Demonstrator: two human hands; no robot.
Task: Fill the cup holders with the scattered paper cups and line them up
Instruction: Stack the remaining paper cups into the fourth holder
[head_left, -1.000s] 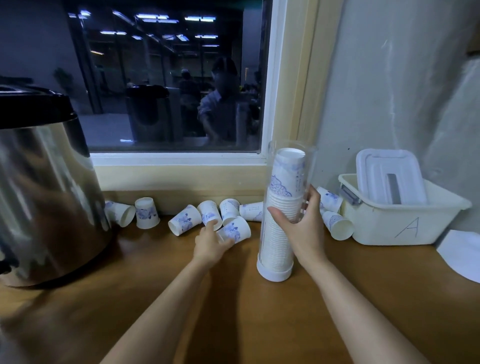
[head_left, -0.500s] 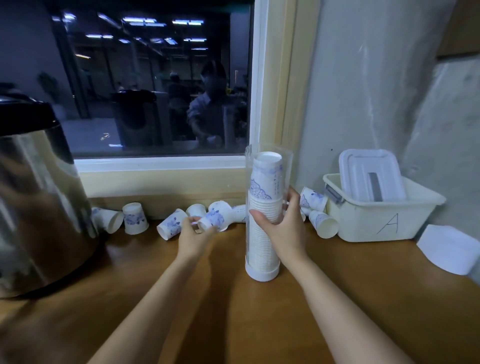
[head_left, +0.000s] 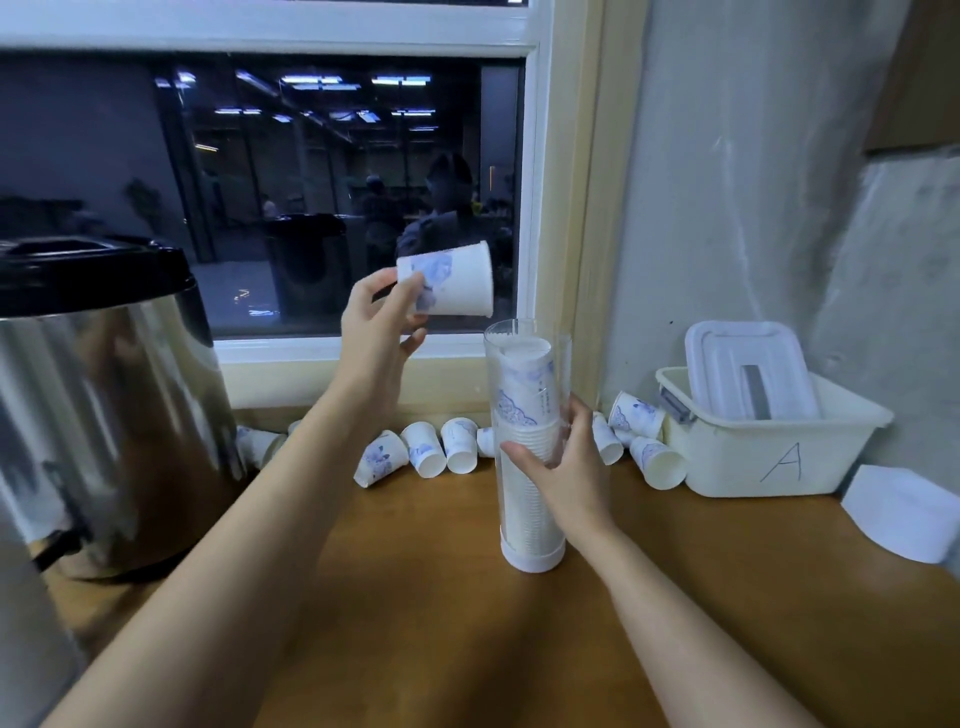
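Note:
A clear tube cup holder (head_left: 527, 519) stands upright on the wooden counter, packed with a stack of white paper cups with blue print. My right hand (head_left: 569, 467) grips its middle. My left hand (head_left: 382, 325) holds one paper cup (head_left: 457, 280) on its side in the air, up and left of the holder's open top, mouth facing right. Several loose cups (head_left: 428, 449) lie along the wall under the window, left of the holder. More loose cups (head_left: 649, 447) lie to its right.
A large steel urn (head_left: 98, 415) with a black lid fills the left of the counter. A cream plastic bin (head_left: 779, 447) marked "A" with a lid inside sits at the right wall. A white paper (head_left: 904, 512) lies beside it. The window sill runs behind.
My left hand picked a cup from the scattered row and lifted it up toward the holder's top. My right hand kept its grip on the holder.

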